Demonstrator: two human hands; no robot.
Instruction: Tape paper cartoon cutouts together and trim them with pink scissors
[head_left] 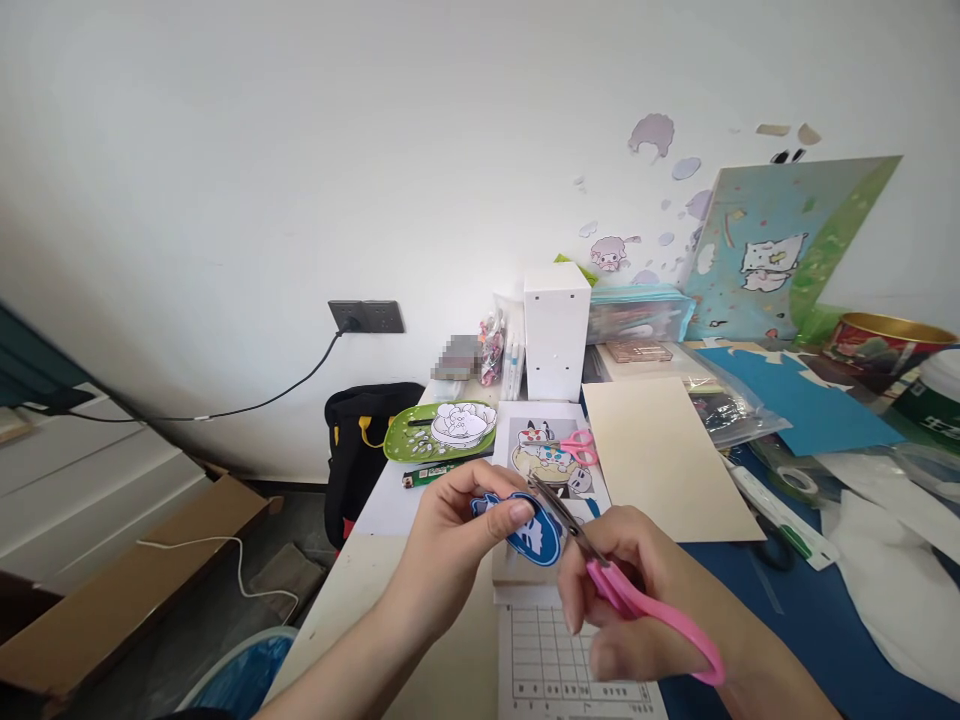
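Note:
My left hand (457, 540) pinches a blue paper cut-out (536, 535) with white shapes on it, thumb on top, holding it above the table. My right hand (637, 590) grips pink-handled scissors (637, 600); their metal blades (559, 515) point up-left and meet the cut-out's upper right edge. Under both hands lies a printed grid sheet (555, 660). Just beyond them is a printed cartoon sheet (547, 450) with a second pair of small pink scissors (581, 447) lying on it.
A green tray (439, 432) holds cut paper figures. A white box (556, 330), a beige card (660, 455), blue paper (802, 400), plastic bags, a tin (885, 345) and a ruler crowd the table. A black bag (360, 450) and cardboard box stand on the floor to the left.

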